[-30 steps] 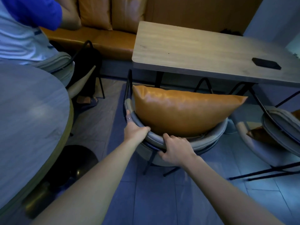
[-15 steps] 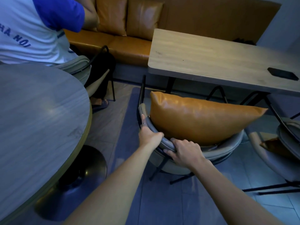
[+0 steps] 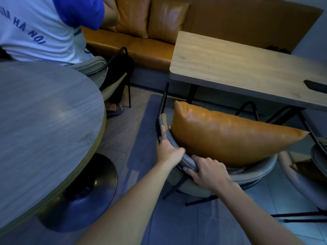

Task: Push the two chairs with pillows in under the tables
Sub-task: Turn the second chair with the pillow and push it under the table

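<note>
Far left, seated person (image 3: 44,30) in a white and blue shirt, back turned. Nearer, round table (image 3: 44,129) on a metal foot. Right of that, left hand (image 3: 169,150) wrapped around the curved grey back of the chair (image 3: 247,175), ring on one finger. Just beside, right hand (image 3: 206,171) clamped on the same rim. Orange pillow (image 3: 230,135) leaning on the seat, partly under the rectangular table (image 3: 238,68). Far right, second chair (image 3: 304,183), cut off.
</note>
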